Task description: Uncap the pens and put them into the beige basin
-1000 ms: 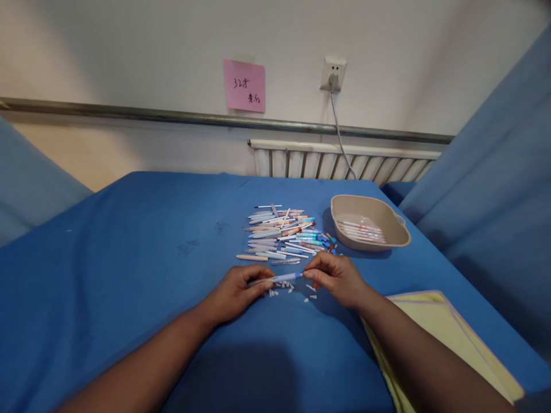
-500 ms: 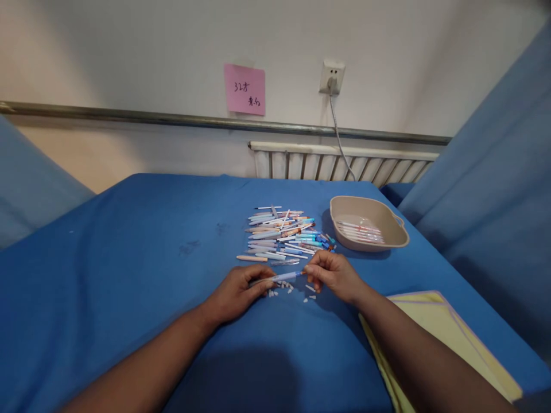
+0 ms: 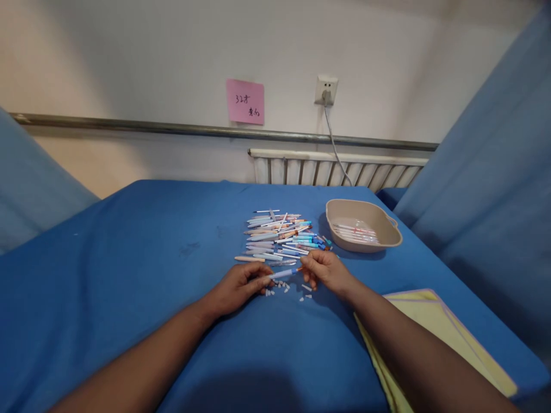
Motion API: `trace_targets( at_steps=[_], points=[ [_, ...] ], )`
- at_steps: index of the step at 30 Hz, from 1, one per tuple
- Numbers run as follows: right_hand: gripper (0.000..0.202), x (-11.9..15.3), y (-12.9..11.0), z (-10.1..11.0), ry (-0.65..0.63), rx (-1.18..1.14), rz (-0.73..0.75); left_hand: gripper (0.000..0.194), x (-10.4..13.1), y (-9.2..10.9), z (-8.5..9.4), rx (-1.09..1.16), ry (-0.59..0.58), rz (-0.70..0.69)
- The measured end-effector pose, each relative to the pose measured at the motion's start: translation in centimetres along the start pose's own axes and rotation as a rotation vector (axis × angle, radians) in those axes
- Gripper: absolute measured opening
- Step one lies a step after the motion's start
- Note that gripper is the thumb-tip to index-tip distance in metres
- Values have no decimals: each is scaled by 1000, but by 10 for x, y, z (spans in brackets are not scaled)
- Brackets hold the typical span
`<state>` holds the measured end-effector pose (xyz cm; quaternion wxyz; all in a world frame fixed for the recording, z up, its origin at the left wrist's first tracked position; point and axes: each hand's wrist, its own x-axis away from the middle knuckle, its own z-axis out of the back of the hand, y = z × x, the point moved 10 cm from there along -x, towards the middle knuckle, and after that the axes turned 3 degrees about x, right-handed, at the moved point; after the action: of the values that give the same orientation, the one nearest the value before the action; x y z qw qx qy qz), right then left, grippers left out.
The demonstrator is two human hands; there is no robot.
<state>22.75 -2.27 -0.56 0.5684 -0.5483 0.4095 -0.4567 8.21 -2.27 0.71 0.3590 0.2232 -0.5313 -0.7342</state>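
Pen (image 3: pixel 282 275), slim pale-blue plastic, spanning both hands above small white plastic pieces (image 3: pixel 287 289) | left hand (image 3: pixel 241 285): fingers gripping barrel | right hand (image 3: pixel 323 269): fingertips pinching orange-brown end (image 3: pixel 299 269) | step: seemingly working that end | next: probably calling for straight alignment

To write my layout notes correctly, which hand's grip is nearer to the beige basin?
Right. The right hand is in front and to the left of the beige basin; the left hand is much farther left.

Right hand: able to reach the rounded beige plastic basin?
Probably yes: nothing visibly blocks the right hand from the open basin, though it seems to pinch the end of a slim pale-blue pen.
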Motion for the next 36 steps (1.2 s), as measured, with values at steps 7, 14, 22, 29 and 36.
trace_targets(
  at_steps=[7, 14, 22, 29, 36],
  points=[
    [52, -4, 8, -5, -37, -94, -43, 24, -2, -7, -3, 90, -32, 39],
    [70, -10, 24, -4, -22, -216, -105, 33, -4, -13, 0, 114, -14, 82],
    [72, -19, 19, 2, 93, -106, -23, 30, -10, 12, 25, 18, 157, 33],
    [54, -1, -24, -3, 73, 171, 268, 29, -63, 85, 14, -243, 131, -160],
    [38, 25, -68, 2, 119, 397, 511, 24, -156, 129, -31, -672, 74, -335]
  ],
)
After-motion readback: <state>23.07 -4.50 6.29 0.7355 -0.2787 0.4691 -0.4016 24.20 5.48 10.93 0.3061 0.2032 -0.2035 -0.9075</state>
